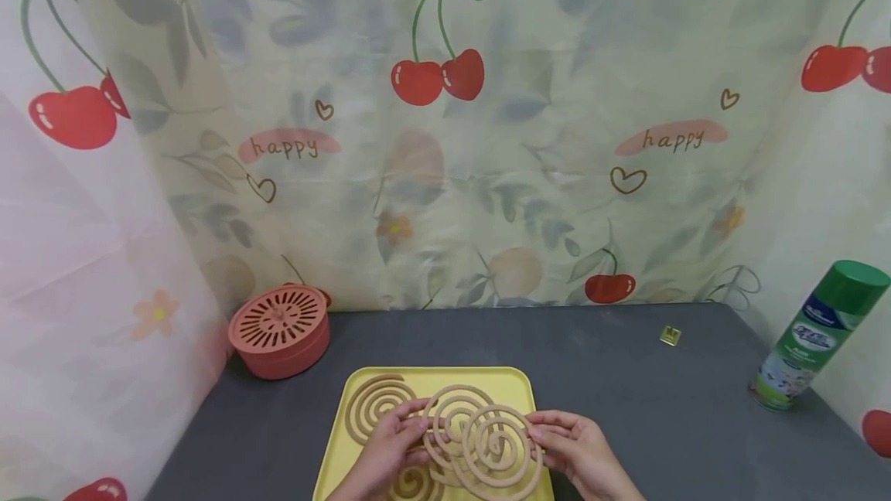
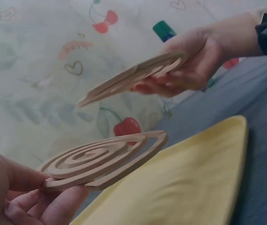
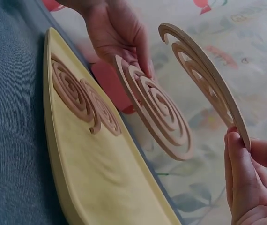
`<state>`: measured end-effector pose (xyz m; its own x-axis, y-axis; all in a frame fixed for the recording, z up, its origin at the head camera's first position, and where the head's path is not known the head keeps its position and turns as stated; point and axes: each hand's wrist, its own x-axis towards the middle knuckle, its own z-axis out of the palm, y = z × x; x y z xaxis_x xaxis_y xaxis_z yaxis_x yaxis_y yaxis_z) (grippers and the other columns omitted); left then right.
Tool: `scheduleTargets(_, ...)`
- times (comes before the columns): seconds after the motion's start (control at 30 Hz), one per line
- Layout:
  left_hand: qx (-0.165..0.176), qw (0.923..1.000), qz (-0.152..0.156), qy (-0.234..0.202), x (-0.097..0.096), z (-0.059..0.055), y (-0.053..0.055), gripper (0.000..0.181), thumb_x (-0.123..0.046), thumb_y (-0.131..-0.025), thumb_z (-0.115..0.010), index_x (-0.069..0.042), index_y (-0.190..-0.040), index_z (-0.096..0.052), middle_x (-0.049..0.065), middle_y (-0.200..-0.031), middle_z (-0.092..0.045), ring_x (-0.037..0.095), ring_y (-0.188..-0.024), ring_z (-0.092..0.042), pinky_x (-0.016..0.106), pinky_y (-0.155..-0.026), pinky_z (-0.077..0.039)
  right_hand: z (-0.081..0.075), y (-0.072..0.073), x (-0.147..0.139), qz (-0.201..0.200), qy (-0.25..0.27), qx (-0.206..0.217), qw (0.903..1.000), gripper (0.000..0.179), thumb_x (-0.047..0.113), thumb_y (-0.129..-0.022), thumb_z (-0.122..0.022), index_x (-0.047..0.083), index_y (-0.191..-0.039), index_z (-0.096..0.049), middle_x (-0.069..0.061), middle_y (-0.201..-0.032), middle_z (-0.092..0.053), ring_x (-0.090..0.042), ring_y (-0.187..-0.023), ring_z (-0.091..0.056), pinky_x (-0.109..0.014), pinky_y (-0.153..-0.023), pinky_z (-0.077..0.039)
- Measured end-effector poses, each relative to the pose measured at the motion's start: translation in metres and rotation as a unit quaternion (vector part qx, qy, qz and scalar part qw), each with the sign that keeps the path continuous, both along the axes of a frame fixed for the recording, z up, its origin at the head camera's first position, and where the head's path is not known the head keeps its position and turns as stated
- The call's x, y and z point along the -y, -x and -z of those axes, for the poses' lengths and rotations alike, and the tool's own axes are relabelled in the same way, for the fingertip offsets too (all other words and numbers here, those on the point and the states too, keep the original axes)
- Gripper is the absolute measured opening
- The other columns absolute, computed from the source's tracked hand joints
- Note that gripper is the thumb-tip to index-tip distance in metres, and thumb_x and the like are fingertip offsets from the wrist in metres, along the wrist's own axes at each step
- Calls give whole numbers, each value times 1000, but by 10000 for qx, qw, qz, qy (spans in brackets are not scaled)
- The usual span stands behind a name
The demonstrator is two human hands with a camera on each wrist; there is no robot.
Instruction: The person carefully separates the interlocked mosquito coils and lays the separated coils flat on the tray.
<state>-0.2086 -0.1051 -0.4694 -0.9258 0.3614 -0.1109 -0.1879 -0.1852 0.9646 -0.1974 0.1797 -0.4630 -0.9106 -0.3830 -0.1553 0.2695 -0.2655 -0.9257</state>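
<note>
My left hand [image 1: 391, 445] pinches the edge of a tan mosquito coil [image 2: 100, 180] between thumb and fingers, holding it nearly flat. With thumb and fingertips my right hand [image 1: 576, 447] grips the rim of a second mosquito coil [image 3: 213, 70], which is tilted. In the head view the right coil overlaps the left one; both wrist views show a gap between them. Both are raised above a yellow tray [image 1: 518, 389]. Two more coils lie on the tray, one at its back left [image 1: 351, 408] and one nearer the front, partly hidden by the left hand.
A pink round container [image 1: 278, 350] with a slotted lid stands at the back left of the dark table [image 1: 612, 362]. Toward the back right lies a small gold-coloured square piece [image 1: 670, 335]. A green spray can [image 1: 800, 346] stands at the right. Patterned curtains [image 1: 515, 215] surround the table.
</note>
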Motion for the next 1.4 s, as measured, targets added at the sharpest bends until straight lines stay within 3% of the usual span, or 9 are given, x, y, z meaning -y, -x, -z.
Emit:
scheduleTargets(0.27,107,9994,-248,204,11,6,33,47,-7,-97,-42,15,-136,-26,13,-111,-65,9,-89,-65,22,-74,-56,4,3,-3,-76,0,-16,10000,14,5,-89,-59,10,-100,-66,3,-89,-70,-4,-78,-66,-18,-71,-55)
scheduleTargets(0.47,95,9986,-358,389,13,10,50,45,-6,-97,-41,16,-135,-30,11,-106,-67,7,-87,-65,19,-72,-55,12,5,-5,-97,33,-74,9999,14,4,-89,-58,9,-101,-66,2,-89,-69,-4,-78,-66,-17,-71,-55)
scheduleTargets(0.63,57,9981,-344,505,12,12,60,46,-5,-97,-41,17,-135,-29,17,-111,-65,9,-88,-66,19,-73,-55,16,6,-6,-158,123,-111,9997,14,3,-90,-57,10,-100,-66,2,-90,-69,-4,-79,-66,-17,-71,-55)
scheduleTargets(1.0,289,9953,-323,869,11,17,69,44,-5,-97,-42,15,-135,-34,22,-113,-64,11,-87,-68,21,-70,-56,15,6,-7,-154,84,53,9998,15,5,-90,-57,8,-103,-65,2,-90,-70,-5,-78,-67,-17,-71,-55)
scheduleTargets(1.27,-3,9942,-68,1074,10,19,70,42,-2,-98,-38,19,-134,-32,33,-129,-49,23,-106,-62,28,-84,-55,13,6,-7,-104,33,160,9998,15,7,-89,-59,8,-103,-65,1,-91,-70,-5,-79,-67,-18,-73,-55)
scheduleTargets(1.4,-192,9942,42,1058,10,19,70,43,-2,-99,-36,22,-134,-28,36,-134,-40,36,-120,-50,36,-95,-49,12,6,-7,-103,-8,190,9998,15,8,-89,-60,8,-103,-65,1,-91,-70,-5,-79,-67,-18,-73,-55)
